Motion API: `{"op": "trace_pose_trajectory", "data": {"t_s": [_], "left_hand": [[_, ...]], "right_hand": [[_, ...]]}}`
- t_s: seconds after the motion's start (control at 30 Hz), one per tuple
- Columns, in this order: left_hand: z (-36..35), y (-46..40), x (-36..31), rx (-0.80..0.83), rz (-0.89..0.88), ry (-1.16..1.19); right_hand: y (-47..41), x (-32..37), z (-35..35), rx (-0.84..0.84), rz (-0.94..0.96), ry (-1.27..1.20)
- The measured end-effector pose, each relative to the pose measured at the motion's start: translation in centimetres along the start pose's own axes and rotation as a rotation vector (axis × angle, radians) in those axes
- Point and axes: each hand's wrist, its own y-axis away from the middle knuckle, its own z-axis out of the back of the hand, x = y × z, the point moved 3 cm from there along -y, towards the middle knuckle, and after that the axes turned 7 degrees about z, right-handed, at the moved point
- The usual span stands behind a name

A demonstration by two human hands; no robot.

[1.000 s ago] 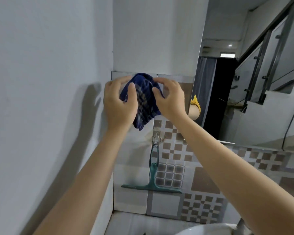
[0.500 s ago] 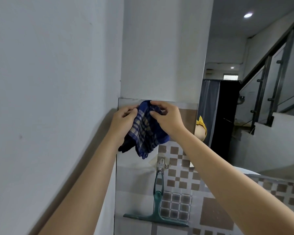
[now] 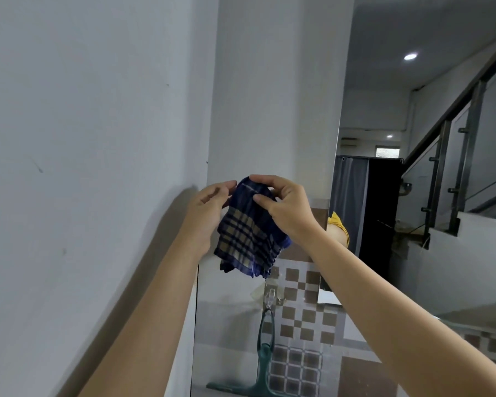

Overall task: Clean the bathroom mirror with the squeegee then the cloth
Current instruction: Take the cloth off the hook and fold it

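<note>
A blue and beige checked cloth point(image 3: 248, 239) hangs bunched between my two hands, in front of the tiled wall. My left hand point(image 3: 209, 213) pinches its upper left edge. My right hand point(image 3: 284, 207) grips its top from the right. The green squeegee point(image 3: 265, 359) hangs by its handle loop from a clear wall hook point(image 3: 269, 298) below the cloth, blade at the bottom. The mirror point(image 3: 413, 138) fills the right side and reflects a staircase, a grey curtain and a yellow sleeve.
A plain white wall point(image 3: 83, 167) stands close on the left and meets the back wall at a corner. Brown and white patterned tiles point(image 3: 304, 310) cover the wall under the mirror's left edge.
The view has tilted upward, so hands and squeegee sit lower in the picture. The cloth has unfolded somewhat and hangs longer; my fingers have shifted to its top edge.
</note>
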Motion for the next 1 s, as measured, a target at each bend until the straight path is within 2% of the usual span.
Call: {"op": "trace_pose_trajectory", "data": {"t_s": [0.17, 0.4, 0.5, 0.73, 0.8, 0.9, 1.0], "left_hand": [[0.1, 1.2, -2.1, 0.132, -0.086, -0.039], [-1.3, 4.3, -3.8, 0.419, 0.003, -0.001], [-2.5, 6.0, -4.5, 0.491, 0.003, -0.014], [-6.8, 9.2, -6.8, 0.514, -0.073, 0.065], [-8.3, 9.7, -7.2, 0.498, -0.105, 0.029], [-9.9, 10.3, -7.5, 0.448, -0.107, -0.002], [-11.7, 10.8, -7.3, 0.386, -0.085, 0.019]], "right_hand": [[0.4, 3.0, 1.1, 0.087, 0.017, -0.095], [3.1, 6.3, 4.2, 0.172, -0.009, -0.195], [4.7, 7.5, 5.8, 0.156, -0.012, -0.236], [8.5, 8.7, 9.1, 0.053, -0.049, -0.488], [9.5, 9.0, 9.7, 0.014, -0.037, -0.471], [10.8, 9.4, 11.2, -0.033, -0.045, -0.311], [11.9, 9.1, 12.3, 0.039, -0.147, -0.307]]}}
